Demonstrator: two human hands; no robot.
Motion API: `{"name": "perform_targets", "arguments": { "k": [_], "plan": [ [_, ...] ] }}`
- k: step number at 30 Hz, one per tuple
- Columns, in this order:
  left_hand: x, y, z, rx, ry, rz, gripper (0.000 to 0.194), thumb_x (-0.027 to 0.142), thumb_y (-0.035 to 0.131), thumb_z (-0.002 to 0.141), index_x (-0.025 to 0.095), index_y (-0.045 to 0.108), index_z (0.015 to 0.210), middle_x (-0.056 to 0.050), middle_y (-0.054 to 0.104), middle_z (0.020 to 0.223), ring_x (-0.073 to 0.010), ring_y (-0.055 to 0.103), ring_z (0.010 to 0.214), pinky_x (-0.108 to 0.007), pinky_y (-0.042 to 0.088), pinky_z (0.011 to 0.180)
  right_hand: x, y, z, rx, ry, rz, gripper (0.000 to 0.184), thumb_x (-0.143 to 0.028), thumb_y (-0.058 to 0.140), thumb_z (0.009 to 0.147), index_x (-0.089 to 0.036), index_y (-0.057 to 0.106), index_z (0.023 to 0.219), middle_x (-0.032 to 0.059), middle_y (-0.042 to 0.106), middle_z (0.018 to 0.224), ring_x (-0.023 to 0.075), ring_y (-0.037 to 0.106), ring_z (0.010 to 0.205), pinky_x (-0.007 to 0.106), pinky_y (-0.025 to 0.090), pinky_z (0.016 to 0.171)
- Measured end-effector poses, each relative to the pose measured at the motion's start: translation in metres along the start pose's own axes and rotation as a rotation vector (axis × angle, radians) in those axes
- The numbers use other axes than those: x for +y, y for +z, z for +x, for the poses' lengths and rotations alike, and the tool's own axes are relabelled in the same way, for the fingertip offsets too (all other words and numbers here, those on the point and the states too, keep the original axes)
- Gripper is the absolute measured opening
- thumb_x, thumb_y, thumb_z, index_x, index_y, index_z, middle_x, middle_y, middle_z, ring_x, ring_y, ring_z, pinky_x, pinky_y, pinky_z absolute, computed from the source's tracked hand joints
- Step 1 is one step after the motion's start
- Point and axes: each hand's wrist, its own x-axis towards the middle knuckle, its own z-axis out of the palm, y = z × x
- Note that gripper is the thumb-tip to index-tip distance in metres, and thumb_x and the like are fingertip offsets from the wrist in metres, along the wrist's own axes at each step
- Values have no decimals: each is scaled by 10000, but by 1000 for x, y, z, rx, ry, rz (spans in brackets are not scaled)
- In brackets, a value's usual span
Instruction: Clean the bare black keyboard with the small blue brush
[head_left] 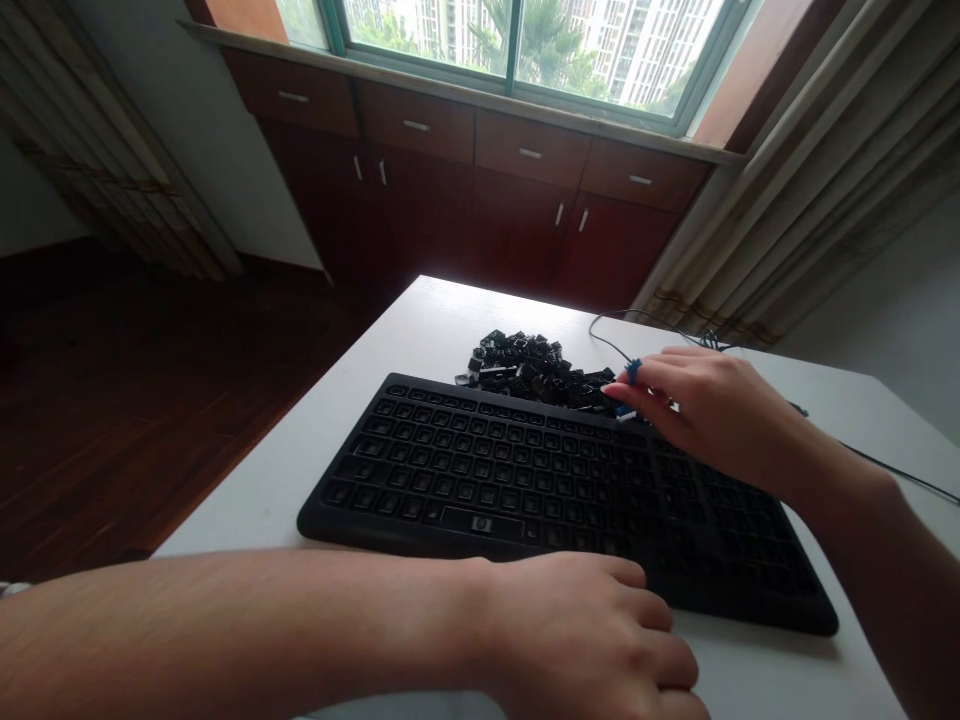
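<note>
A black keyboard (480, 470) with its keycaps off lies at a slant on the white table, its bare key sockets showing. Over its back edge, right of the middle, my right hand (697, 395) pinches a small blue brush (634, 371); its pale-tipped end points down by the keyboard. My left hand (592, 635) is at the front edge of the keyboard, fingers curled under and the palm side hidden, so I cannot see whether anything is in it. Behind the keyboard, close to my right fingertips, is a heap of loose black keycaps (536, 365).
The white table (247, 500) reaches out on both sides of the keyboard. A thin dark cable (645, 312) loops behind my right hand and runs along the right side. Beyond the table stand reddish-brown cabinets (427, 210) below a window, with curtains either side.
</note>
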Motion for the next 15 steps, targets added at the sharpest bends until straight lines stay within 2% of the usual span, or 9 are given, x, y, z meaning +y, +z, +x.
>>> {"name": "perform_targets", "arguments": {
  "k": [3,5,7,10,12,15],
  "plan": [
    [0,0,0,3,-8,-27,136,296,581,928,186,658,907,-23,644,905,-187,504,737,-370,449,682,-4,-4,-6,-119,-51,196,413,-505,460,1015,-193,679,855,42,693,739,152,568,636,279,365,614],
    [0,-1,1,8,-1,-43,129,287,579,926,181,651,910,-23,637,893,-185,489,722,-374,443,678,-3,-4,-7,-192,-78,241,409,-499,468,1014,-198,678,835,32,695,729,143,559,612,275,360,597],
    [-1,-2,1,13,5,-52,131,282,567,931,178,643,905,-22,627,870,-183,477,708,-376,433,669,0,-5,-7,-154,-81,149,411,-463,466,1021,-191,649,773,34,675,709,146,543,615,284,349,607],
    [-2,-4,2,18,5,-43,125,258,554,940,173,630,887,-17,605,816,-179,461,686,-371,411,640,4,-9,-5,-11,-50,1,432,-436,466,1021,-183,589,694,38,626,677,149,506,626,302,325,624],
    [-2,-4,3,29,5,-34,122,244,556,945,169,620,873,-11,589,788,-176,451,672,-364,395,623,5,-13,-5,-10,-25,106,452,-483,470,1014,-182,608,706,28,612,662,138,496,614,293,325,606],
    [-1,-5,4,54,8,-25,171,274,563,964,168,600,834,-3,568,758,-169,427,649,-354,371,604,6,-12,-5,-190,-1,388,488,-566,472,995,-186,680,771,3,607,641,111,474,561,265,324,545]
  ]
}}
